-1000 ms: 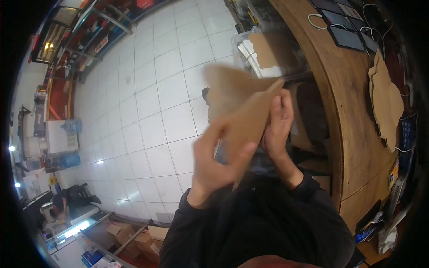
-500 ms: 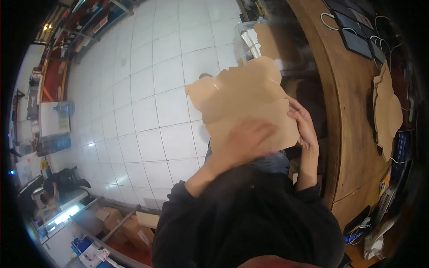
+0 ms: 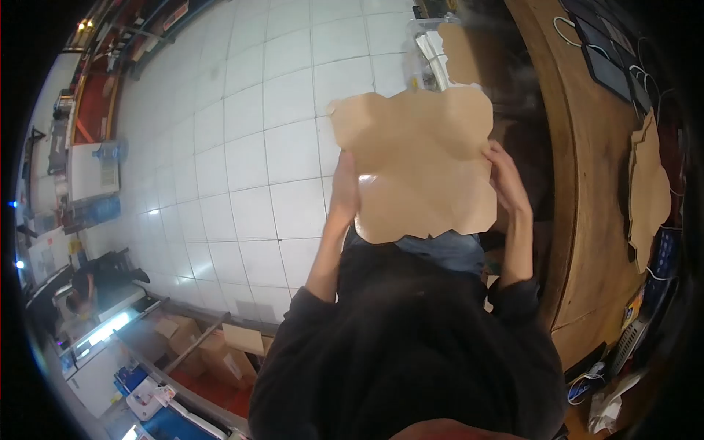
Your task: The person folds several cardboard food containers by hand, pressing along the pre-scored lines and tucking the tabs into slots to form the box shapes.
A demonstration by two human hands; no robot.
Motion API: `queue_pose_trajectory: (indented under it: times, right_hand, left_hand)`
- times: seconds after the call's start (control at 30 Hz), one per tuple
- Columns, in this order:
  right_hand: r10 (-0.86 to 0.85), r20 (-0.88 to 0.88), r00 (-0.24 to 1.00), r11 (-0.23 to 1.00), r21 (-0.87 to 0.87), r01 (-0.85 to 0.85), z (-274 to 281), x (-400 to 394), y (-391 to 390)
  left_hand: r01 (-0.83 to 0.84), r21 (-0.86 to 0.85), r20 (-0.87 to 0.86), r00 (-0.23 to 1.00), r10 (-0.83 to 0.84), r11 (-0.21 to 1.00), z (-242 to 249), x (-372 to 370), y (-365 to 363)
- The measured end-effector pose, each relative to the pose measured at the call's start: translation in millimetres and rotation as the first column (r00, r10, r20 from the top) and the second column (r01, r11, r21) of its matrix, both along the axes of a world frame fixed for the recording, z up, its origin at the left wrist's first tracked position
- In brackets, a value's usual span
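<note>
A flat brown cardboard box blank (image 3: 422, 169) with a scalloped outline is held up in front of my body, above my lap. My left hand (image 3: 345, 189) grips its left edge, the fingers partly behind the sheet. On the opposite side, my right hand (image 3: 506, 176) holds the right edge, with the thumb near the notch. A small patch of light shines on the blank's left part. Similar brown blanks (image 3: 647, 194) lie stacked on the wooden table to the right.
The wooden table (image 3: 590, 242) runs along my right, with dark tablets (image 3: 603, 66) and white cables on it. Beyond the blank stands a clear plastic bin (image 3: 425, 59) holding white papers. Cardboard boxes (image 3: 220, 356) sit at lower left; another person (image 3: 92, 282) is at far left.
My left hand has moved from across the blank's face to its left edge. The blank now lies flatter and squarer to me, and my right hand has shifted slightly up its right edge.
</note>
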State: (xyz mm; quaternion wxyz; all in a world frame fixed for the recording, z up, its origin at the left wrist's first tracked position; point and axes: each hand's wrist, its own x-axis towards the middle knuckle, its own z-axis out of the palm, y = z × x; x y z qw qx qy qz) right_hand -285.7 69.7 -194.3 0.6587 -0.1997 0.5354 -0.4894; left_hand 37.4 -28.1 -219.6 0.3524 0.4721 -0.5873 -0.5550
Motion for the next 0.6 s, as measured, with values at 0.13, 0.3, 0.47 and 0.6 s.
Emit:
queue_pose_trajectory:
  times: [0.13,0.3,0.47,0.6]
  right_hand:
    - [-0.053,-0.282,0.958,0.987,-0.161,0.007,19.3,39.4,-17.5]
    - [-0.101,-0.038,0.994,0.985,-0.146,0.095,21.1,51.2,-10.9]
    - [-0.175,0.115,0.978,0.972,-0.136,0.190,19.3,56.8,-10.5]
    - [0.046,0.192,0.980,0.994,-0.109,-0.025,36.7,64.7,-15.1]
  left_hand:
    - [0.087,0.050,0.035,0.995,-0.089,0.995,51.2,-7.2,-13.2]
    - [0.169,0.267,-0.311,0.947,-0.081,0.949,94.9,5.4,-21.6]
    - [0.078,-0.158,-0.329,0.936,-0.127,0.984,94.7,-9.4,-22.5]
    - [-0.357,-0.730,-0.451,0.892,-0.019,0.583,113.0,-52.3,-39.7]
